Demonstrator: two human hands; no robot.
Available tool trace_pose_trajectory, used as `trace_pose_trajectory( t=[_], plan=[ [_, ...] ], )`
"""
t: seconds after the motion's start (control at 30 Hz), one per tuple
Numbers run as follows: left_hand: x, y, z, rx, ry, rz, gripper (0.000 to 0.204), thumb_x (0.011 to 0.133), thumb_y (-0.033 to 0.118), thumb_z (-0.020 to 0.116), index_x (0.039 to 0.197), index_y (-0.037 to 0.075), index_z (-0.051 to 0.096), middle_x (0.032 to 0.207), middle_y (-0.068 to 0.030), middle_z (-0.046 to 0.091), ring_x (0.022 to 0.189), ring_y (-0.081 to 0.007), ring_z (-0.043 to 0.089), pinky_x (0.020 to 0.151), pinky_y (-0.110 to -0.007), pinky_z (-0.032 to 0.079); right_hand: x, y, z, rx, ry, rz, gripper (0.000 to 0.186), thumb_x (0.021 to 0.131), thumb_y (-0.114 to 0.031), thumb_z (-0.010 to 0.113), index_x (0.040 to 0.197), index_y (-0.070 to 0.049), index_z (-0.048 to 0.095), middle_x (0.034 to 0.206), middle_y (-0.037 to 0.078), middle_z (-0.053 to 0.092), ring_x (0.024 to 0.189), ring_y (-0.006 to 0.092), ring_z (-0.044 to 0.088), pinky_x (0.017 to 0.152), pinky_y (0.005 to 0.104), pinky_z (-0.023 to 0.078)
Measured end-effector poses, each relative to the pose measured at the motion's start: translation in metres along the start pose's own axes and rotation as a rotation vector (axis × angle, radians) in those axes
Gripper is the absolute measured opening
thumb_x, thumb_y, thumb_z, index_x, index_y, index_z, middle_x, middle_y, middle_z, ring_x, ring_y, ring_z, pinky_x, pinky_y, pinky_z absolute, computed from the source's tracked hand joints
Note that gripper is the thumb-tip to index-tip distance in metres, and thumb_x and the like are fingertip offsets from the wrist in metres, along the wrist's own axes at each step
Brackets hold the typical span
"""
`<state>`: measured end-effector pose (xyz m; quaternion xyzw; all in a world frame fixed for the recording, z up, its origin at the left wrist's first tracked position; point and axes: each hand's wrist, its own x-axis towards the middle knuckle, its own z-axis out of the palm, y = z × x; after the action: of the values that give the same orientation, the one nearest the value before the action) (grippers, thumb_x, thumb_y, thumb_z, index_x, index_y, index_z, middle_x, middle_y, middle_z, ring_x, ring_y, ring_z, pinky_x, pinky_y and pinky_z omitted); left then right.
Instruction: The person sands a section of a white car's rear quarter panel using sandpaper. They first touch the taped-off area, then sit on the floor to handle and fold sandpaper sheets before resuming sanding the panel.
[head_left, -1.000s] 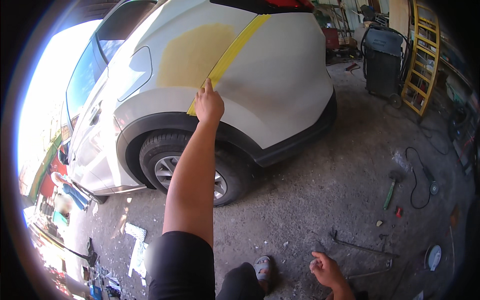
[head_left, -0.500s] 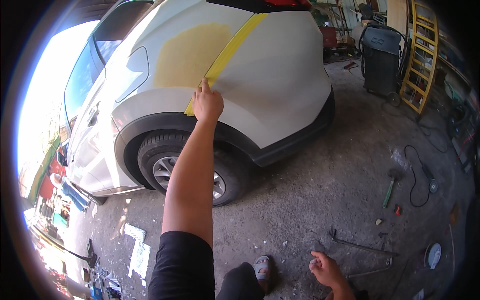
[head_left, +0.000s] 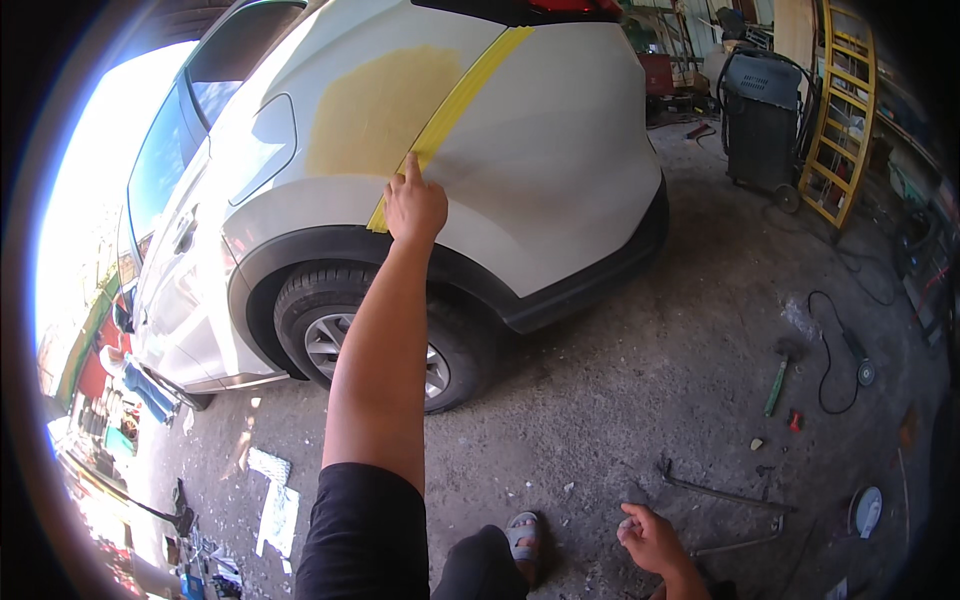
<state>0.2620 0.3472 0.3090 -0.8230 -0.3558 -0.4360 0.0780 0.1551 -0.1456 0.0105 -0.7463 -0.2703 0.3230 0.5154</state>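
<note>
Yellow masking tape (head_left: pixel 455 100) on white car (head_left: pixel 560 170), pressed by left hand (head_left: pixel 413 207), forefinger extended; right hand (head_left: pixel 652 538) loosely curled, empty, near right.

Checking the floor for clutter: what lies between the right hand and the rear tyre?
In the head view, only bare, stained concrete floor lies between the right hand and the rear tyre.

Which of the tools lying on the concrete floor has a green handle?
The hammer with the green handle, lying right of the white car beside the black corded grinder. The long metal bars near the right hand are bare grey steel.
</note>
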Motion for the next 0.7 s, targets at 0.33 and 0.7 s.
trace_pose_trajectory(
  t=[0.33,0.7],
  plan=[
    [0.002,-0.001,-0.001,-0.121,0.03,-0.031,0.058,0.081,0.019,0.05,0.137,0.01,0.041,0.122,-0.0204,0.052,0.114,-0.0364,0.047,0.096,-0.044,0.041,-0.001,-0.005,-0.002,-0.052,0.002,-0.007,0.043,0.084,-0.015,0.065,0.123,-0.002,0.052,0.092,0.012,0.066,0.081,0.0223,0.066,0.073,0.0322,0.052],
    [-0.004,-0.007,0.009,-0.137,0.133,0.01,0.046,0.081,0.018,0.053,0.124,0.004,0.047,0.117,-0.0194,0.054,0.111,-0.0358,0.049,0.093,-0.043,0.042,0.002,-0.006,-0.002,-0.068,0.014,-0.032,0.043,0.083,-0.015,0.065,0.122,-0.002,0.052,0.091,0.013,0.066,0.08,0.0234,0.066,0.071,0.033,0.052]
  ],
)
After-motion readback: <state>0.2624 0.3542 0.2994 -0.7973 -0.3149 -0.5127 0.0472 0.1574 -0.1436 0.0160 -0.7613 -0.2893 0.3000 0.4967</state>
